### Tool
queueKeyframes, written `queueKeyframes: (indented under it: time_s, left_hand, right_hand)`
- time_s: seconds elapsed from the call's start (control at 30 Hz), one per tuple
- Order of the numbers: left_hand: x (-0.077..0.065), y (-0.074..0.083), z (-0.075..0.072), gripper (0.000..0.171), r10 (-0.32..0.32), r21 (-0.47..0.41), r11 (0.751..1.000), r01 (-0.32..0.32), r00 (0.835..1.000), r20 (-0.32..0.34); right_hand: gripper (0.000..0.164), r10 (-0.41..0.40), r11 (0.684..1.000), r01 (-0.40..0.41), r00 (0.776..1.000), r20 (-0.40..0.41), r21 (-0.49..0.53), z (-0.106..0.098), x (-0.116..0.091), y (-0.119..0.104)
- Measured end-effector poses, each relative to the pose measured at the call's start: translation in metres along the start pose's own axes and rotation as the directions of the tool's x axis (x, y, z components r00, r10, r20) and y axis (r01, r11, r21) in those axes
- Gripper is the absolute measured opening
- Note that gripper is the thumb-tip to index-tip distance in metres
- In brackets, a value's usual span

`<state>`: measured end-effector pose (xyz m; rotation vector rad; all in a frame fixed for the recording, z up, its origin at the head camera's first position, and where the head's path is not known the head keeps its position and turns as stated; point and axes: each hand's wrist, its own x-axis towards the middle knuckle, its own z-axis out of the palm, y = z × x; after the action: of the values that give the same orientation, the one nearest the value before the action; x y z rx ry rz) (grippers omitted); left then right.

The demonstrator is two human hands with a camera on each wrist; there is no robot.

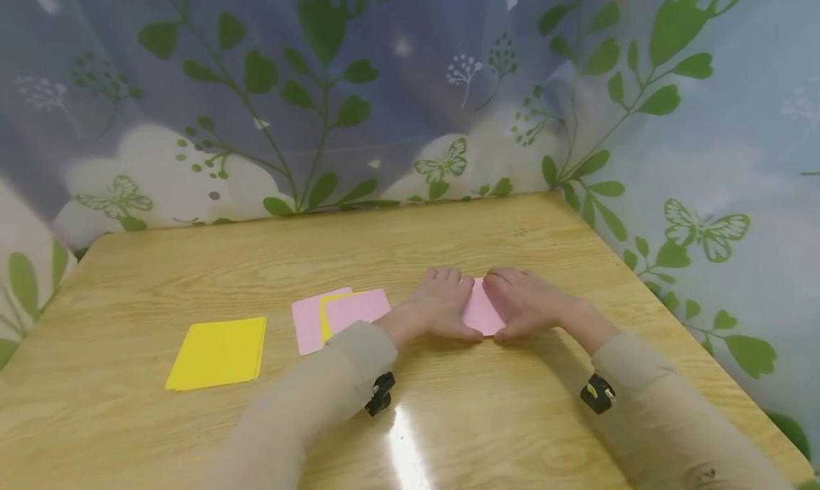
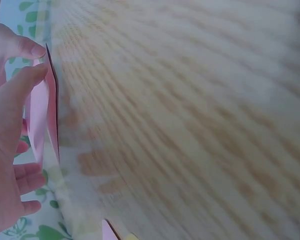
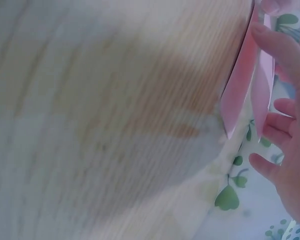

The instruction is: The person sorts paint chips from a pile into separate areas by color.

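Both hands meet over pink cards right of the table's middle. My left hand (image 1: 442, 305) holds the left side of a pink card (image 1: 482, 308), with its thumb at the near edge. On the other side my right hand (image 1: 528, 301) holds the same card, the two thumbs close together. In the left wrist view this upper card (image 2: 38, 117) is raised a little, with a second pink layer (image 2: 52, 112) below it. The right wrist view also shows the upper card (image 3: 262, 85) apart from the lower layer (image 3: 240, 82). Whether the layers are joined I cannot tell.
A stack of yellow cards (image 1: 218, 353) lies at the left of the wooden table (image 1: 487, 419). Between it and my left hand, a pink card (image 1: 310, 326) and another pink card (image 1: 355, 309) overlap a yellow one. Leaf-patterned cloth (image 1: 705, 155) borders the table's back and right.
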<state>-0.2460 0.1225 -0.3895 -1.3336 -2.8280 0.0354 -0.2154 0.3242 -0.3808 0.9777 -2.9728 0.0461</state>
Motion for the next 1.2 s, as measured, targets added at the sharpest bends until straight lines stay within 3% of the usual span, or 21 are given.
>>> queueKeyframes:
  time_s: [0.43,0.8,1.03,1.2]
  left_hand:
    - [0.013,0.008,0.002,0.091,-0.034,0.053,0.998,0.030,0.997,0.068]
    - [0.013,0.008,0.005,0.089,-0.041,0.023,0.999,0.039,0.992,0.118]
    - [0.012,0.004,0.006,0.089,-0.029,0.005,1.000,0.029,0.994,0.106]
    - [0.010,-0.003,0.003,0.090,-0.022,-0.001,1.000,0.022,0.998,0.067]
  right_hand:
    - [0.085,-0.015,0.999,0.014,1.000,0.026,0.031,0.005,-0.002,0.014]
    - [0.085,0.035,0.995,-0.049,0.987,0.156,0.087,0.003,0.003,0.012]
    - [0.085,0.017,0.997,-0.027,0.991,0.132,0.073,0.001,0.003,0.009]
    - [0.079,-0.016,0.999,0.014,0.999,0.044,0.037,0.003,0.007,0.009]
